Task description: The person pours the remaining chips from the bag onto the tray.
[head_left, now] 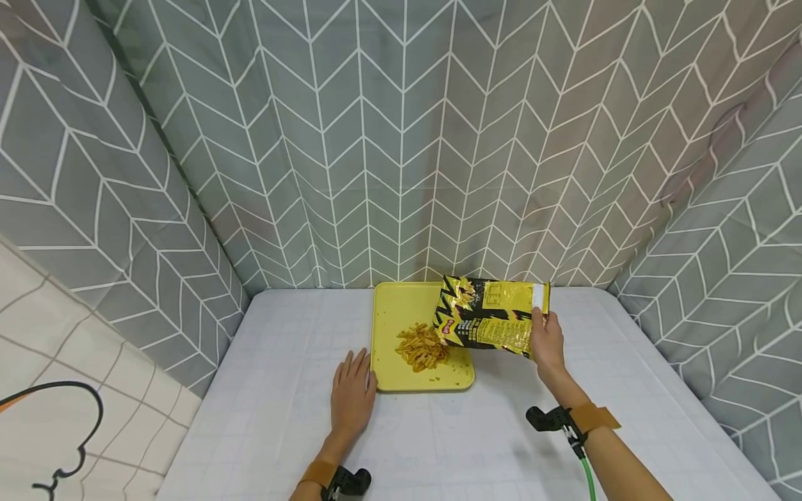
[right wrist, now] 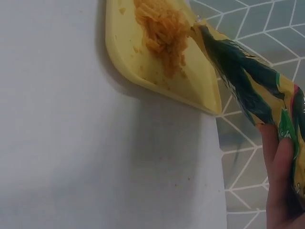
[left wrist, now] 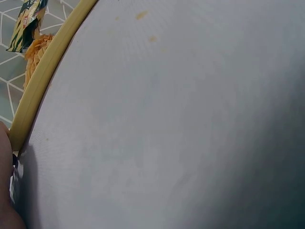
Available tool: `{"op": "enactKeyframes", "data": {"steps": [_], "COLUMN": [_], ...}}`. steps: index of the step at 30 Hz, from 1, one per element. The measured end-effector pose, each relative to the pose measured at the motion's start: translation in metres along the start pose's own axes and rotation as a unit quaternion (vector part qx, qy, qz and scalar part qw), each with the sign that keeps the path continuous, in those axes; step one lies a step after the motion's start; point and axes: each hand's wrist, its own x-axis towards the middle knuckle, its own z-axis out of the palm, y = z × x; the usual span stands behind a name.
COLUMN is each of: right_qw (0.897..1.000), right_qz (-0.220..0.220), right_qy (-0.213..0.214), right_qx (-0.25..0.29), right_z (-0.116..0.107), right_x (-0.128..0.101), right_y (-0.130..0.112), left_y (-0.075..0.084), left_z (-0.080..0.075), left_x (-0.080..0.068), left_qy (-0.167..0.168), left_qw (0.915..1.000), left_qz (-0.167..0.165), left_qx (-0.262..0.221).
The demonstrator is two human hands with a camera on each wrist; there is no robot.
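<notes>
The bag [head_left: 491, 314] is glossy, crinkled foil-like plastic; the tray [head_left: 391, 313] smooth matt plastic; the counter [head_left: 282, 417] wears a matt woven cloth; the backdrop [head_left: 401, 139] is printed fabric.

A pale grey tabletop [head_left: 282, 417] stands enclosed by grey curtains [head_left: 401, 139] with a white chevron pattern from 9 round to 3 o'clock. At 8 o'clock hangs a cream checked cloth [head_left: 75, 390] bearing a black drawn line. Light is soft, even.

**Surroundings, non-handled items**

White tablecloth [head_left: 438, 445] covers the table, faint grid pattern, a few orange crumbs near its edge. Grey curtain [head_left: 401, 139] with white chevron lines encloses three sides. Cream checked fabric [head_left: 69, 390] with black line drawing, lower left.
</notes>
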Motion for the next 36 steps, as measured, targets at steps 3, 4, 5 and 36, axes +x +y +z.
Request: {"op": "enactKeyframes", "data": {"steps": [3, 4, 5, 36], "right_qw": [1.000, 1.000, 0.999, 0.999], "right_qz": [0.014, 0.019, 0.025, 0.029], "right_qy": [-0.009, -0.012, -0.015, -0.013], "right_qx": [0.013, 0.017, 0.020, 0.030], "right_z": [-0.0004, -0.0005, -0.0005, -0.0001], "right_x": [-0.0002, -0.0003, -0.0004, 0.0010], "right_y": [0.0015, 0.0021, 0.0029, 0.0004], "left_y": [0.0003, 0.0005, 0.0006, 0.0016], "left_z": [0.0000, 0.0001, 0.0001, -0.0007], "left_x": [-0.0003, -0.0002, -0.0002, 0.0009], "left_qy": [0.001, 0.002, 0.003, 0.002], "left_qw": [1.0000, 1.0000, 1.0000, 1.0000], "left_qz": [-0.001, -0.001, -0.001, -0.003], "left_qx": [-0.001, -0.002, -0.002, 0.004]}}
